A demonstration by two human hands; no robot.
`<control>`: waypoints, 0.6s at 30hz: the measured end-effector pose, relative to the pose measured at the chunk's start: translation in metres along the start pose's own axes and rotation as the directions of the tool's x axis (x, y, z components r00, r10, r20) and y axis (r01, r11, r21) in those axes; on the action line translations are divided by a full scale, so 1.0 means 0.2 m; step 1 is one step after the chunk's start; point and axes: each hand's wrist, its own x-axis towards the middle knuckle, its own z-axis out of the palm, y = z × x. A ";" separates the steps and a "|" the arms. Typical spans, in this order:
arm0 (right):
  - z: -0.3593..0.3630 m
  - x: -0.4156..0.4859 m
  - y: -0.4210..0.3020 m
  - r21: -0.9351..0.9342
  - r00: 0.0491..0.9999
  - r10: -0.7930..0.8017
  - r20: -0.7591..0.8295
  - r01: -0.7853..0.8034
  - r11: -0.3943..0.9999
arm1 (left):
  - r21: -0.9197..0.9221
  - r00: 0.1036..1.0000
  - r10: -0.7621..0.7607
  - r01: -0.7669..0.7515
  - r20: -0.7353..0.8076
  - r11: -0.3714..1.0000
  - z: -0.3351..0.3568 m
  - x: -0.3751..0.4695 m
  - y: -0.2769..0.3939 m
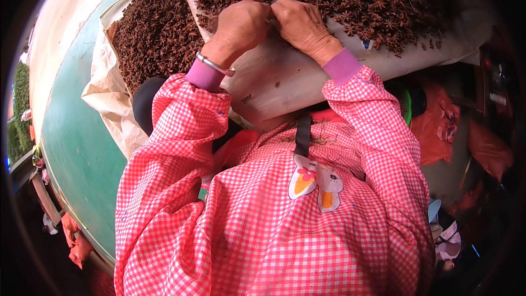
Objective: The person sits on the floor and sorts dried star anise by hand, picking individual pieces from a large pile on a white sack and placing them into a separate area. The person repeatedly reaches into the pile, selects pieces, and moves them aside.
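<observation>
My left hand [244, 20], with a metal bangle [215, 64] at the wrist, is held over the near edge of a heap of dried star anise [382, 4]. Close beside it, my right hand [298, 24] has its fingers curled, the fingertips of both hands almost meeting. Whatever may be between the fingers is too small and hidden to tell. The heap rests on a pale plastic sheet [296, 78], where a few loose bits lie nearer to me. To the left is a second, denser pile of dark brown dried pieces [152, 28] on a cream-coloured sheet [106, 86].
A green floor [82, 123] stretches along the left. Red plastic bags [435, 119] and a green-rimmed container [407, 107] are at the right, under and beside the sheet's edge. Orange-red bags [78, 246] lie at the lower left.
</observation>
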 end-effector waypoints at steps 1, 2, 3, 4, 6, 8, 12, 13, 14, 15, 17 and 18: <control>0.00 0.00 0.00 0.003 0.999 -0.032 -0.009 0.032 0.999 | 0.007 1.000 0.006 -0.006 0.031 1.000 0.00 -0.01 -0.01; -0.01 -0.01 0.01 0.013 0.994 -0.083 -0.066 0.084 0.996 | 0.022 0.999 0.004 -0.005 0.043 1.000 0.00 -0.01 -0.01; -0.02 -0.01 0.00 -0.002 0.996 -0.081 -0.032 0.081 0.997 | 0.043 0.999 0.002 -0.004 0.037 0.999 0.00 -0.01 -0.02; -0.03 -0.01 0.00 -0.009 0.994 -0.100 -0.042 0.100 0.995 | 0.041 0.999 0.001 -0.002 0.040 0.999 0.00 -0.01 -0.02; -0.03 0.01 0.00 -0.028 0.992 -0.108 -0.058 0.107 0.994 | 0.056 1.000 0.009 -0.010 0.021 0.998 0.01 -0.01 -0.02; -0.02 0.04 0.00 -0.057 0.993 -0.092 -0.071 0.088 0.994 | 0.029 0.999 -0.006 0.007 -0.052 1.000 0.01 0.00 -0.01; 0.00 0.12 0.06 0.204 0.971 0.116 -0.211 -0.072 0.976 | -0.032 0.968 -0.032 0.024 -0.250 0.999 -0.04 0.02 0.00; 0.01 0.15 0.07 0.229 0.972 0.170 -0.165 -0.129 0.965 | -0.031 0.950 -0.024 0.015 -0.310 0.999 -0.06 0.03 0.01; 0.00 0.16 0.08 0.255 0.970 0.184 -0.161 -0.139 0.957 | -0.048 0.946 -0.026 0.012 -0.324 0.999 -0.06 0.02 0.03; 0.00 0.17 0.09 0.280 0.968 0.197 -0.156 -0.148 0.949 | -0.053 0.944 -0.022 0.005 -0.328 0.999 -0.07 0.02 0.05; -0.05 0.14 0.09 0.288 0.964 0.198 -0.177 -0.142 0.947 | -0.067 0.941 -0.018 -0.005 -0.339 0.998 -0.08 0.01 0.07; -0.09 0.12 0.09 0.287 0.972 0.164 -0.166 -0.112 0.952 | -0.040 0.933 -0.016 0.002 -0.360 0.999 -0.08 0.01 0.07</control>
